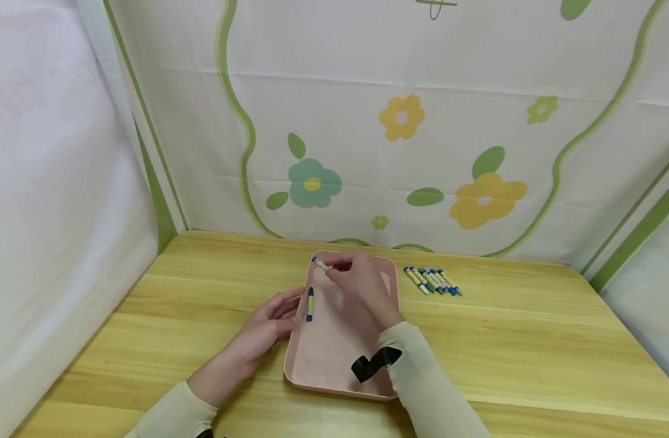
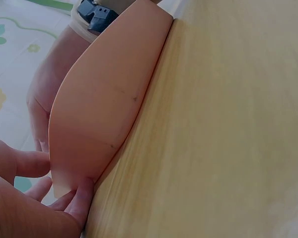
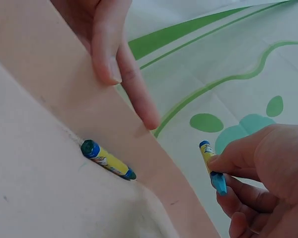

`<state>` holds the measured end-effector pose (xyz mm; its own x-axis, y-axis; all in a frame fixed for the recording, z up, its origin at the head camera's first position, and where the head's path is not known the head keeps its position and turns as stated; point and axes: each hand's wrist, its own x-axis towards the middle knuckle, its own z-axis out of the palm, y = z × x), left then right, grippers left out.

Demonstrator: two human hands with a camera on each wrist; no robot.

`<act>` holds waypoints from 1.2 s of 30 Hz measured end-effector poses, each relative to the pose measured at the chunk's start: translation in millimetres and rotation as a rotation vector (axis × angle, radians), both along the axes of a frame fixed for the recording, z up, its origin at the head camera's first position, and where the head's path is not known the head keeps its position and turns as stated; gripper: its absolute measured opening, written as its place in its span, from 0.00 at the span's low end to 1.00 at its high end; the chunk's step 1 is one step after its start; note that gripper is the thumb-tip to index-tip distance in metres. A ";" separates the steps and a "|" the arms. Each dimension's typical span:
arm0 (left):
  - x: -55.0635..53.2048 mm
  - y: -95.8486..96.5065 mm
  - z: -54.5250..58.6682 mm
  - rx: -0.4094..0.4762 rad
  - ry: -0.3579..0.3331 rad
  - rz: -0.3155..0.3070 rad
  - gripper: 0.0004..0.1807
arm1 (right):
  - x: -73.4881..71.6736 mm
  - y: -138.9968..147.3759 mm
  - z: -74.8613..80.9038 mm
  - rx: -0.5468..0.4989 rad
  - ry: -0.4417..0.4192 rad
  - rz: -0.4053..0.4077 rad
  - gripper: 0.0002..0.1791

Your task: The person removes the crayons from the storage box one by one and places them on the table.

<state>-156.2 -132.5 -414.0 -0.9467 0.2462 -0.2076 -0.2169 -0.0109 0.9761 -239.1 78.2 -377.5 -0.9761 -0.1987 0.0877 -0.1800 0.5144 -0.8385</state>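
Note:
A crayon [image 1: 320,263] with a yellow label and light blue tip is pinched between the thumb and fingers of my right hand [image 1: 361,283], over the far left corner of the pink tray [image 1: 329,347]. In the right wrist view, that crayon [image 3: 206,152] points its coloured tip downward. A dark green crayon [image 3: 108,161] lies inside the tray along its left wall. My left hand [image 1: 263,331] is at the tray's left side, its extended fingers touching the outer wall and rim, as the left wrist view shows.
Several crayons [image 1: 433,280] lie side by side on the wooden table [image 1: 509,353], right of the tray's far end. A white curtain [image 1: 345,121] with printed flowers hangs behind the table, and another white sheet [image 1: 55,152] borders the left side.

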 end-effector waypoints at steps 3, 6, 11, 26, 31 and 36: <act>0.0 0.5 0.4 0.000 -0.001 0.002 0.33 | -0.1 0.8 4.4 0.016 -0.001 -0.020 0.16; 0.1 0.7 0.7 -0.001 -0.002 0.004 0.33 | 1.3 1.8 9.4 0.035 -0.011 -0.042 0.14; 0.0 0.6 -0.1 0.001 -0.003 0.007 0.33 | 4.4 5.4 16.8 0.178 0.049 -0.117 0.10; 1.3 0.2 -1.7 0.002 -0.010 0.025 0.33 | -0.4 39.1 27.2 -0.002 0.008 -0.076 0.10; 1.2 0.0 -1.7 0.007 -0.009 0.022 0.33 | -2.6 53.6 28.3 0.020 0.018 -0.083 0.10; 1.0 0.0 -1.7 0.006 -0.003 0.007 0.33 | -5.7 66.1 28.1 0.037 0.015 -0.104 0.11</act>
